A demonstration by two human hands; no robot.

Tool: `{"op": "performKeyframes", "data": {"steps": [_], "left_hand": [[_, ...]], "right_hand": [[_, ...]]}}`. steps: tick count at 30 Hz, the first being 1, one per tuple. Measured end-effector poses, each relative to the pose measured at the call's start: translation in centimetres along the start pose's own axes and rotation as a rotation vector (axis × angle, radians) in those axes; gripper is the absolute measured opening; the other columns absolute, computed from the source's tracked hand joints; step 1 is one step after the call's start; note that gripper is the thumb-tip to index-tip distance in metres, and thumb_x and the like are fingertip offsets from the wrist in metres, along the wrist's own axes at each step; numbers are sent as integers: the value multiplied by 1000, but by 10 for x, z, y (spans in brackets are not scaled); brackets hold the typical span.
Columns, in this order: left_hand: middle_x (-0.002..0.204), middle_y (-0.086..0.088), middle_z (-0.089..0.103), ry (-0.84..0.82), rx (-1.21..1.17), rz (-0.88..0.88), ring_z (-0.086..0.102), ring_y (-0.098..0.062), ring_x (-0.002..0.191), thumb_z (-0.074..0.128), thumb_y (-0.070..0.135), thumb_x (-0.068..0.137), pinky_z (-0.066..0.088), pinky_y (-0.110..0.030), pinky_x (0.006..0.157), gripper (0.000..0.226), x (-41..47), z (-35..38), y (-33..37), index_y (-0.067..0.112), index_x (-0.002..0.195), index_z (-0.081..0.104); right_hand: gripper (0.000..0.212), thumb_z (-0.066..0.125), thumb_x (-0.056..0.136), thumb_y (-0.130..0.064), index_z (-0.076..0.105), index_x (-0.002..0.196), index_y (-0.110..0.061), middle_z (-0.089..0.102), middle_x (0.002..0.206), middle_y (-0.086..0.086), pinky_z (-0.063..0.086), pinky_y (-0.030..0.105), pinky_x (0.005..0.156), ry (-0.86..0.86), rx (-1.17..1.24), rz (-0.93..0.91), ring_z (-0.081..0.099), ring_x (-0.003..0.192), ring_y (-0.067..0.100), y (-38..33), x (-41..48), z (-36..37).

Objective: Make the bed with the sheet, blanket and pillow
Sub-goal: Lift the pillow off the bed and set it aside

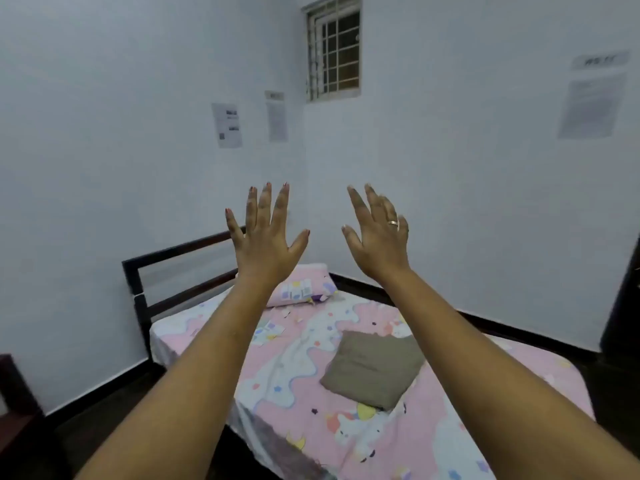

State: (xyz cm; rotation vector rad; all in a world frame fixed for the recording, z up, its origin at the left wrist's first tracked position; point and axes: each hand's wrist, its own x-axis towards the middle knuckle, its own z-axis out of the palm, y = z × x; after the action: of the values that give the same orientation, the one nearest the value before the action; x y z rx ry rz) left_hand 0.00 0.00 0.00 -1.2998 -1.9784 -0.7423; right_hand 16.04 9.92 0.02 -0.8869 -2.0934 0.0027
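A pink cartoon-print sheet (301, 403) covers the mattress. A matching pink pillow (304, 285) lies at the head end, by the dark headboard (173, 258). A folded grey-brown blanket (372, 367) rests on the middle of the sheet. My left hand (265, 237) and my right hand (379, 233) are both raised in the air above the bed, fingers spread and straight, backs toward the camera. Neither hand touches or holds anything. A ring sits on my right hand.
White walls meet in a corner behind the bed, with a barred window (334, 50) high up and paper notices (227, 124) taped on. Dark furniture (14, 393) stands at the left edge and a dark panel (623, 306) at the right. The floor is dark.
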Motion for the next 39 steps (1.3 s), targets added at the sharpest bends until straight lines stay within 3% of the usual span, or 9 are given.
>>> {"op": "performKeyframes", "data": {"steps": [4, 8, 15, 20, 25, 29, 39], "left_hand": [[159, 2, -10, -104, 73, -91, -17, -18, 145, 26, 62, 91, -18, -53, 109, 75, -18, 44, -36, 34, 149, -12], [159, 4, -11, -148, 83, -153, -17, -17, 145, 8, 67, 79, -20, -51, 108, 77, -23, 92, -71, 37, 144, -18], [159, 3, -10, -285, 161, -242, -16, -18, 145, -2, 69, 71, -17, -54, 110, 85, -1, 179, -121, 34, 149, -11], [160, 2, -4, -270, 131, -298, -14, -16, 145, 6, 69, 77, -21, -51, 108, 81, 21, 232, -152, 32, 147, -11], [159, 2, -13, -387, 185, -337, -17, -19, 145, 2, 70, 75, -20, -51, 108, 81, 27, 269, -195, 33, 142, -22], [158, 2, -16, -469, 196, -365, -20, -20, 145, 27, 64, 91, -14, -55, 111, 76, 42, 302, -240, 34, 148, -14], [159, 1, -14, -603, 192, -205, -17, -21, 145, 31, 59, 93, -16, -55, 110, 75, 108, 386, -397, 33, 149, -13]], "right_hand": [[62, 37, 99, -40, 2, 150, -42, -2, 160, -10, 7, 52, 114, -179, -41, 7, 1, 147, 21, 2, -1, 60], [61, 36, 99, -42, 1, 149, -43, -2, 160, -9, 9, 52, 115, -286, -47, -2, 1, 147, 21, 13, 9, 128], [60, 34, 99, -44, 1, 149, -43, 1, 160, -10, 9, 53, 113, -485, -41, 1, 3, 146, 20, 41, 45, 248], [61, 34, 100, -43, -2, 149, -43, -3, 160, -11, 8, 53, 114, -599, 8, 18, 1, 147, 20, 46, 76, 315], [62, 34, 99, -44, -4, 149, -43, -4, 160, -11, 9, 53, 114, -690, 54, 37, 1, 147, 21, 29, 94, 383], [62, 33, 100, -44, -4, 150, -41, -4, 160, -10, 11, 52, 114, -719, 48, 30, 1, 147, 22, 11, 114, 439], [64, 37, 99, -42, -1, 150, -40, -1, 160, -9, 16, 52, 112, -757, 15, 195, 8, 146, 25, -52, 177, 597]]}}
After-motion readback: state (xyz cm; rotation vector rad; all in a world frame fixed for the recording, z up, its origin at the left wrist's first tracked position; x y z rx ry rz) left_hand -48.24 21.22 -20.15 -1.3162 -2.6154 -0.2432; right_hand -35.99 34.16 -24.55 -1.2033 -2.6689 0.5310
